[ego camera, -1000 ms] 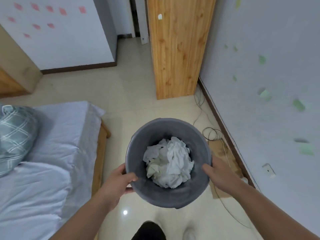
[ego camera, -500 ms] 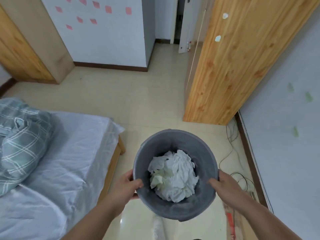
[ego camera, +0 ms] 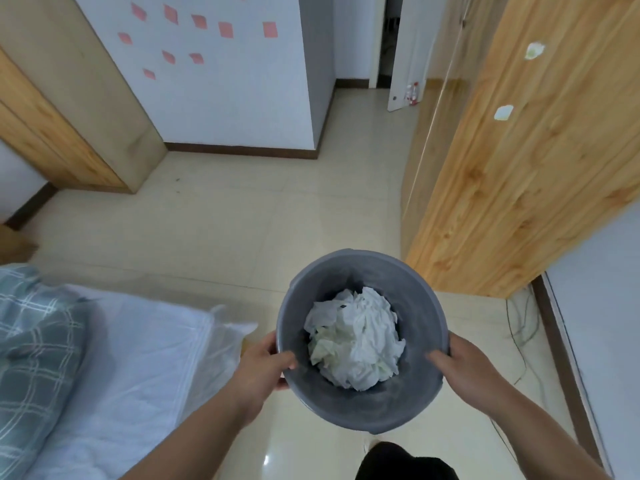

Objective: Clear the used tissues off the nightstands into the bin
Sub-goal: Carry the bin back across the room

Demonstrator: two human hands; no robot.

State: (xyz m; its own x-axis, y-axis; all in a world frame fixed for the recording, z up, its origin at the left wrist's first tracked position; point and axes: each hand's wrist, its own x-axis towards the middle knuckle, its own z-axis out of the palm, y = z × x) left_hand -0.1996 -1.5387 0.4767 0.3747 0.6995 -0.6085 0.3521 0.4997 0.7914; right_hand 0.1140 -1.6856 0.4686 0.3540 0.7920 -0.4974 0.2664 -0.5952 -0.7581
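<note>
Left hand [ego camera: 263,367] and right hand [ego camera: 464,365] are gripping the bin [ego camera: 420,306] by opposite rim edges; crumpled tissues [ego camera: 356,337] inside are probably weighing little.

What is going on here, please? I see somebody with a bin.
A person holds a grey bin off the floor with both hands. The left hand grips its rim on one side and the right hand grips the other. Crumpled white tissues lie inside. The person stands between a bed and a wooden wardrobe. No nightstand is in view.
</note>
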